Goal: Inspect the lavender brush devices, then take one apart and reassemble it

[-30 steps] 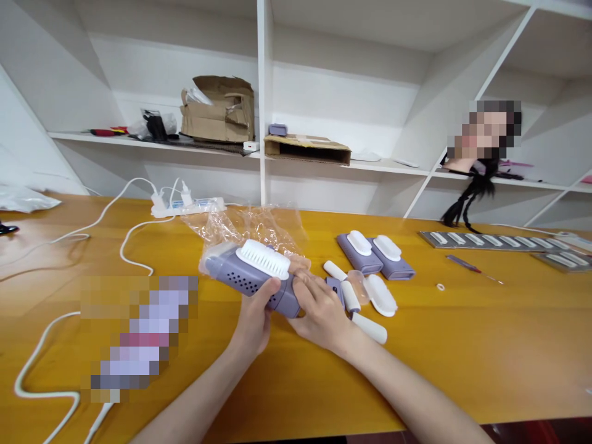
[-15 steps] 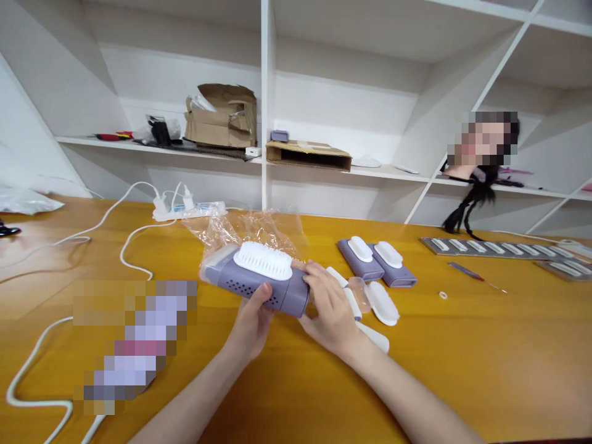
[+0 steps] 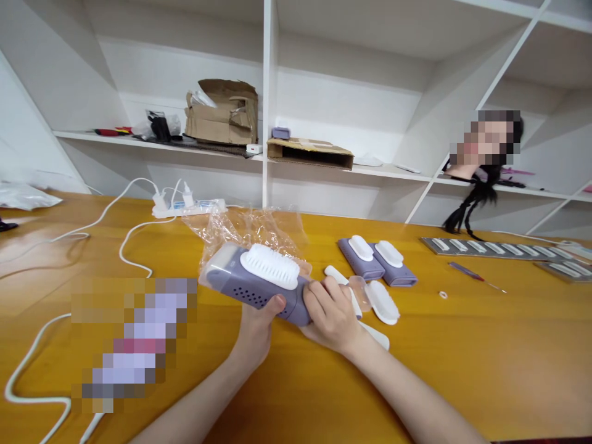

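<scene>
A purple plastic housing (image 3: pixel 252 288) with small round holes in its side and a clear cover at its left end is held above the table. On its top sits a white bristled brush head (image 3: pixel 272 266). My left hand (image 3: pixel 259 324) grips the housing from beneath, thumb along the perforated side. My right hand (image 3: pixel 333 311) is closed at the right end, its curled fingers against that end; whatever lies inside the fingers is hidden. Just beyond the housing spreads a crumpled clear plastic bag (image 3: pixel 266 225).
Two similar purple housings (image 3: pixel 361 262) with white tops stand right of centre. Nearby lie a loose white brush piece (image 3: pixel 383 302), a screwdriver (image 3: pixel 465 271), a small white ring (image 3: pixel 443 295) and a metal strip (image 3: pixel 490 248). A power strip (image 3: pixel 189 208) and cables occupy the left.
My right hand's fingers have gone from stretched along the housing's end to curled tightly against it. The housing has tilted, its right end slightly lower.
</scene>
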{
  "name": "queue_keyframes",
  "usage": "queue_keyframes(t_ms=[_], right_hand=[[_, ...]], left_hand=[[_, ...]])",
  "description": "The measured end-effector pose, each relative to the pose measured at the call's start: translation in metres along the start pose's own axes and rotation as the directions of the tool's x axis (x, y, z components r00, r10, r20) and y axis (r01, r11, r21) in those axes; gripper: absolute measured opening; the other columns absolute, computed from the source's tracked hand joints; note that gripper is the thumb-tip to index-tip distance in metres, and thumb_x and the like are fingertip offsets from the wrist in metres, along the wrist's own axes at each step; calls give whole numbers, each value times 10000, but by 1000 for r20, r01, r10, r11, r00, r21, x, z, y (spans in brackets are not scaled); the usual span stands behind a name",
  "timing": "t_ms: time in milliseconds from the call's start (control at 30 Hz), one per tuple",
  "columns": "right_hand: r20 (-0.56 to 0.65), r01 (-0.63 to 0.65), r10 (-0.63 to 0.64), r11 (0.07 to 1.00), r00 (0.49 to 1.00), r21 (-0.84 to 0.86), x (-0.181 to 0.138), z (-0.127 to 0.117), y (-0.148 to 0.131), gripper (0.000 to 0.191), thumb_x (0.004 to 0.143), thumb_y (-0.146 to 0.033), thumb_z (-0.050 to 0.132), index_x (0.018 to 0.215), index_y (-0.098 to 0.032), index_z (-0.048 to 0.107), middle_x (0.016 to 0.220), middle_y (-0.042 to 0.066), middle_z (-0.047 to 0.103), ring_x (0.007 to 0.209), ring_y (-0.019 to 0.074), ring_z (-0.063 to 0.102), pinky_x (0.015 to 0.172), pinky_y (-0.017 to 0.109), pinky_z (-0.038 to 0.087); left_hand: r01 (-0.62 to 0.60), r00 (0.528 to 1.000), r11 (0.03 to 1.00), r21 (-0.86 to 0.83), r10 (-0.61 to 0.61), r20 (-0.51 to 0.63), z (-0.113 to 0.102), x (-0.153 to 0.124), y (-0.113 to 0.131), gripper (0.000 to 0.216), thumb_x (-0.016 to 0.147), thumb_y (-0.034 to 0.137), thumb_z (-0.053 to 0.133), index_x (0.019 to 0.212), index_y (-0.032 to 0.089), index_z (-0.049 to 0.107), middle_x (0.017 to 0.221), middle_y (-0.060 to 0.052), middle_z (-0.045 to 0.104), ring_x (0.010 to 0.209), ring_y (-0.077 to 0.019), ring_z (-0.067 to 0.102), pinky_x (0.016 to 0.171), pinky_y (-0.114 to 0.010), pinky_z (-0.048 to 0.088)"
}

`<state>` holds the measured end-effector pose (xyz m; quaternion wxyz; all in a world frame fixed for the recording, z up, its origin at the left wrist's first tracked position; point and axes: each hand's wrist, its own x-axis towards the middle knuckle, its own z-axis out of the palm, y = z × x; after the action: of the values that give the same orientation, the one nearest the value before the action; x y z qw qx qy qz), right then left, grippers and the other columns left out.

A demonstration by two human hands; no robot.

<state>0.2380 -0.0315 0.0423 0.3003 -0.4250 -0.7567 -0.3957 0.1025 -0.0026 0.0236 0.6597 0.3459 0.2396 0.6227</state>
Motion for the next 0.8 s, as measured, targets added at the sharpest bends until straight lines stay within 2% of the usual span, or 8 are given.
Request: queue_keyframes(t_ms=[100, 333, 600, 800], right_hand=[[-14, -1, 1, 999, 1000, 34, -2, 3, -2, 70, 679, -146, 474, 655, -201, 508, 603, 34, 496, 598, 199, 414, 491, 321, 240], [-45, 16, -10, 993, 999, 121, -5, 5, -5, 142, 661, -140, 483, 580, -226, 404, 558, 3, 444, 576, 182, 412, 508, 315, 234], [-42, 49, -42, 984, 998, 169, -5, 5, -11, 119, 709, -205, 487, 606, -219, 429, 589, 22, 456, 601, 196, 428, 504, 310, 227], [-71, 13, -7, 997, 997, 82, 0, 5, -22, 158, 753, -243, 454, 598, -224, 427, 590, 34, 503, 601, 201, 443, 493, 323, 224]], left_hand=[[10, 1000, 1000, 4, -10, -14, 1, -3, -1, 573, 599, 292, 755, 1138, 232, 571, 1010, -35, 683, 1020, -231, 603, 921, -356, 447], [54, 998, 999, -4, -55, -33, 0, -6, -3, 495, 615, 305, 733, 1081, 216, 595, 992, -30, 675, 972, -216, 604, 884, -328, 453], [163, 983, 986, -40, -165, -76, -6, -2, -2, 495, 578, 335, 737, 1031, 175, 617, 892, -34, 689, 923, -232, 614, 840, -332, 462], [178, 981, 982, -57, -181, -63, -5, 2, 5, 475, 569, 357, 708, 985, 145, 626, 887, -73, 687, 967, -284, 610, 851, -382, 465]])
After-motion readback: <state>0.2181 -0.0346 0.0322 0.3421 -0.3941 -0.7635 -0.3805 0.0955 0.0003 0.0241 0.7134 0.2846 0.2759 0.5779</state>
